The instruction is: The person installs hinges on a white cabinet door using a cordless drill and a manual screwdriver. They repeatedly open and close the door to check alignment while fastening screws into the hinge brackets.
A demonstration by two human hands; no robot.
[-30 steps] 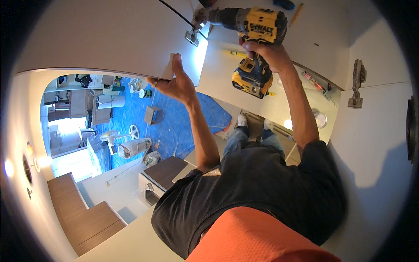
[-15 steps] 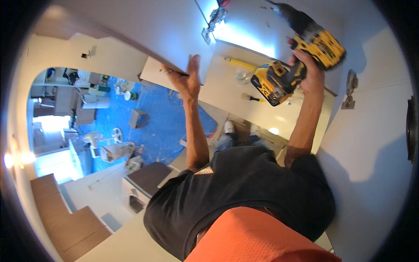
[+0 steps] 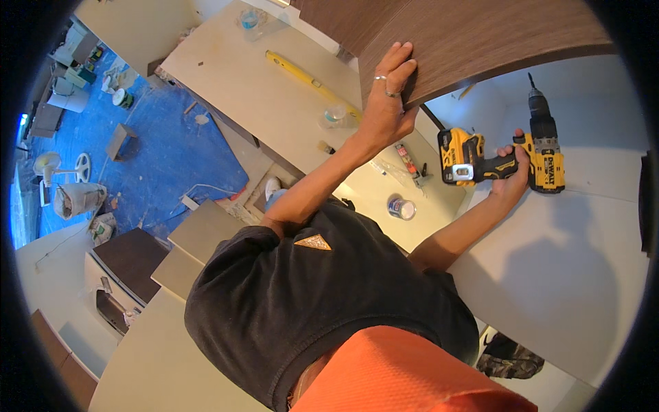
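- The right hand (image 3: 512,177) had its fingers curled tight around the handle of a yellow and black drill (image 3: 501,166).
- The drill was up in the air near a white wall panel (image 3: 583,240), on the right side. Its thin bit pointed up, away from the person, and its battery was on the left.
- The left hand (image 3: 386,106) was up at a corner of a big brown board (image 3: 480,41). Some fingers lay on the brown side, close together, and two rings showed. You could not tell if the fingers pinched the board or just pressed on it.
- The bit did not touch the brown board.
- Below the hands was a long, pale desk (image 3: 226,62).
- A yellow level (image 3: 312,84) lay slanted on the desk, with a clear cup (image 3: 334,115) just beside its near end.
- Another clear cup (image 3: 249,19) was near the far end of the desk.
- A small brush (image 3: 325,147) lay on the desk near the left forearm.
- A red and white tube (image 3: 406,159) lay to the right of the brush, and a small round can (image 3: 401,208) was near it.
- A blue sheet (image 3: 206,158) covered the floor on the left.
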